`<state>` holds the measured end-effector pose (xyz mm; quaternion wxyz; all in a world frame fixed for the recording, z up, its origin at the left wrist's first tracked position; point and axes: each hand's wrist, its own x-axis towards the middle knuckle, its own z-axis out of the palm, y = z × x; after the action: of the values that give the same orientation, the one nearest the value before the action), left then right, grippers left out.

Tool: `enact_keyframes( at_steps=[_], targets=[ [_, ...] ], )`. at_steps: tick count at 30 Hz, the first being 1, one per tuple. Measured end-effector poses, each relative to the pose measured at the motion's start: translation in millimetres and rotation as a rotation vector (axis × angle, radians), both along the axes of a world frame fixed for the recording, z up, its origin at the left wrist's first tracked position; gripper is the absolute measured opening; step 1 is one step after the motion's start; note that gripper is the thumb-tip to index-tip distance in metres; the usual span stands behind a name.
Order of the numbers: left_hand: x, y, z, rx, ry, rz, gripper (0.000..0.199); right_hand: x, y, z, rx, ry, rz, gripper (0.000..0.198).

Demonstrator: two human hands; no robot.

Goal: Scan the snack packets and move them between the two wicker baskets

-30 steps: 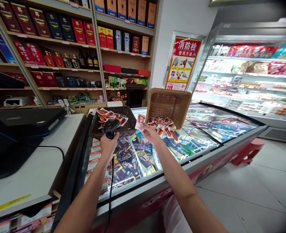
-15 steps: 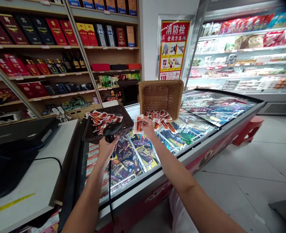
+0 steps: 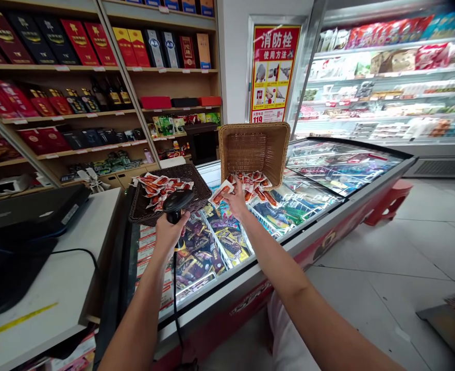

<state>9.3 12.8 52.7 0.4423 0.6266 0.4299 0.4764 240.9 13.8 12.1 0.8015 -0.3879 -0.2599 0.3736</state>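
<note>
My left hand (image 3: 169,230) is wrapped round the handle of a black barcode scanner (image 3: 178,201), its cable hanging down. Behind the scanner, a dark brown woven basket (image 3: 198,188) holds several packaged sausages (image 3: 159,186). Between the fingers of my right hand (image 3: 237,202) is a single packaged sausage (image 3: 221,192), tilted, at the front left of a light brown wicker basket (image 3: 255,149). That basket is tipped on its side with its opening towards me. More packaged sausages (image 3: 260,188) lie at its mouth, close to my right fingers.
Both baskets rest on a glass-topped chest freezer (image 3: 219,257) filled with packaged goods. A white counter (image 3: 76,247) with a black device stands at left. Shelves of boxes (image 3: 76,67) line the back. A red stool (image 3: 389,203) is at right.
The packaged sausage in my right hand has turned from upright to slanted. My right hand has shifted slightly nearer the sausages in the wicker basket. My left hand keeps the scanner.
</note>
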Motion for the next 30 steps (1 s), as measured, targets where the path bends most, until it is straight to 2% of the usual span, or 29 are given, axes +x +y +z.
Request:
enact_keyframes(
  at_steps=[4, 6, 10, 16, 19, 22, 30],
  targets=[
    [0, 0, 0.2, 0.002, -0.013, 0.005, 0.044, 0, 2, 1, 0.009, 0.078, -0.018, 0.035],
    [0, -1, 0.4, 0.004, -0.005, 0.005, 0.043, 0, 2, 1, 0.002, 0.098, -0.042, 0.034],
    [-1, 0, -1.2, 0.009, 0.013, 0.010, 0.043, 3, -3, 1, -0.108, 0.071, -0.116, 0.036],
    [-1, 2, -4.7, 0.021, 0.009, 0.009, 0.042, 4, -6, 4, -0.137, 0.063, -0.103, 0.041],
    [-1, 1, -3.5, 0.024, 0.018, 0.011, 0.041, 8, -4, 4, -0.142, 0.060, -0.245, 0.045],
    [0, 0, -3.6, 0.034, 0.049, 0.021, 0.042, 13, -2, 4, -0.073, 0.055, -0.384, 0.056],
    [4, 4, -20.4, 0.090, 0.159, 0.002, 0.041, -6, -3, 2, -0.078, -0.152, -0.227, 0.047]
  ],
)
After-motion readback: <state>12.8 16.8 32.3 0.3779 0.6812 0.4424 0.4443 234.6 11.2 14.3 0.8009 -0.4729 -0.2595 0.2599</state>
